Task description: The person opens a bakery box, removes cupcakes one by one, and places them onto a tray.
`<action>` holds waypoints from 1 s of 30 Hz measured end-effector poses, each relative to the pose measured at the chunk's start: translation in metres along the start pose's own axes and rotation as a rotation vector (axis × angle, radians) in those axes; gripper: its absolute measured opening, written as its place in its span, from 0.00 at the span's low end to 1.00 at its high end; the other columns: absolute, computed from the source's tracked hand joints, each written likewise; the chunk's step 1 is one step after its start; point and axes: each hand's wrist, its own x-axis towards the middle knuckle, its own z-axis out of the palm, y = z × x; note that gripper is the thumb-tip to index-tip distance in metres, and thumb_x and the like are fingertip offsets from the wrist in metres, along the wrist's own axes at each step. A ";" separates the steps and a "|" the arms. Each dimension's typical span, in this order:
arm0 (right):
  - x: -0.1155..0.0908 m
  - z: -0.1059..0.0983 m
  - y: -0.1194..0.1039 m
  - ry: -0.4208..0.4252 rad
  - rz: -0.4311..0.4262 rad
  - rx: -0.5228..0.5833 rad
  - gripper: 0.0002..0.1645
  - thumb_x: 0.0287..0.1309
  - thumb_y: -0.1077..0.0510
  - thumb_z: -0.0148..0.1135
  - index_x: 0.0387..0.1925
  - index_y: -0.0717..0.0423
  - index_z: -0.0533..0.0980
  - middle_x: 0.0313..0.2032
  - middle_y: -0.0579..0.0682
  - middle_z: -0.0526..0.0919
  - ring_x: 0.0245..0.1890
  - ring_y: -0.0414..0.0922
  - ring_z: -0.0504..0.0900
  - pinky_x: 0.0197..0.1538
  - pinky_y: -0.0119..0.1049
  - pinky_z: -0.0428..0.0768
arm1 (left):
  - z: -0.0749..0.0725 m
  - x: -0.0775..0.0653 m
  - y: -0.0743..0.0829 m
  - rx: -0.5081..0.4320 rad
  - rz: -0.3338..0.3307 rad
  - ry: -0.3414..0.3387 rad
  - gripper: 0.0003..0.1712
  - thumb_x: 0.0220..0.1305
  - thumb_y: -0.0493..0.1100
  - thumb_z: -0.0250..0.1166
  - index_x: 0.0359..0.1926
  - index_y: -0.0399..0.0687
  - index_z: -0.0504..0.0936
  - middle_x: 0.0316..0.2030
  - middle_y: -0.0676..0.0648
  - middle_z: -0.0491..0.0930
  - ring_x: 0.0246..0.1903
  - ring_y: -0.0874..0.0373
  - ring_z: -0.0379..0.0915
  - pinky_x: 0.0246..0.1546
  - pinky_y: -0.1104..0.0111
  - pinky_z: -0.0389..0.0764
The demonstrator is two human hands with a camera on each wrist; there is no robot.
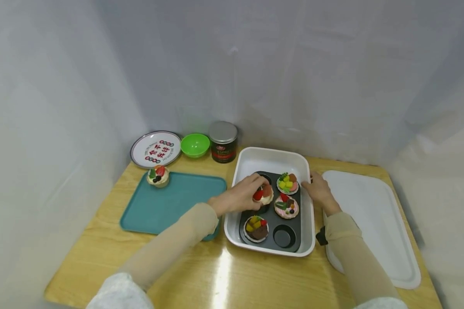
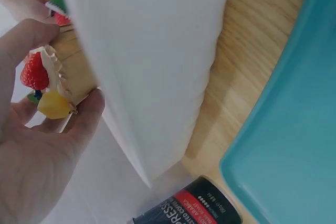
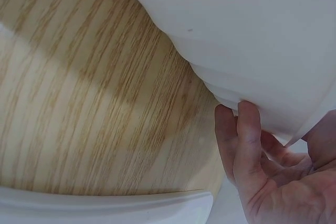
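My left hand grips a cupcake topped with cream, a strawberry and yellow fruit, thumb on one side and fingers on the other. It is over the left column of a dark muffin tin, which lies in a deep white tub. Three other cupcakes sit in the tin: one with yellow cubes, one pink-creamed and one with a brown topping. At the tub's right wall my right hand pinches the rim, its fingers against the outside.
A teal tray lies left, with a fruit cupcake at its back-left corner. Behind stand a patterned plate, a green bowl and a coffee tin. A white tray lies right. Pale sheets enclose the table.
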 end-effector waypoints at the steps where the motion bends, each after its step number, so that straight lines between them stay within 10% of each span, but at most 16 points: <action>1: 0.000 0.000 0.000 -0.002 0.002 0.001 0.33 0.78 0.54 0.49 0.73 0.72 0.61 0.68 0.74 0.71 0.66 0.71 0.73 0.67 0.64 0.74 | -0.001 -0.001 0.000 0.001 0.002 0.015 0.34 0.63 0.42 0.73 0.68 0.48 0.72 0.61 0.43 0.74 0.55 0.52 0.72 0.55 0.62 0.79; 17: -0.002 0.000 0.003 0.017 -0.024 0.012 0.32 0.77 0.55 0.50 0.72 0.72 0.62 0.66 0.75 0.72 0.64 0.71 0.74 0.66 0.64 0.75 | -0.033 -0.016 -0.013 -0.055 -0.067 0.164 0.36 0.62 0.39 0.73 0.69 0.46 0.71 0.62 0.41 0.74 0.57 0.50 0.75 0.57 0.58 0.83; 30: -0.001 0.001 0.000 -0.002 -0.006 0.022 0.32 0.78 0.55 0.49 0.72 0.74 0.62 0.66 0.75 0.71 0.64 0.70 0.74 0.65 0.63 0.76 | -0.060 -0.057 -0.080 -0.086 -0.260 0.330 0.39 0.61 0.40 0.70 0.72 0.40 0.68 0.67 0.38 0.71 0.63 0.44 0.71 0.67 0.50 0.77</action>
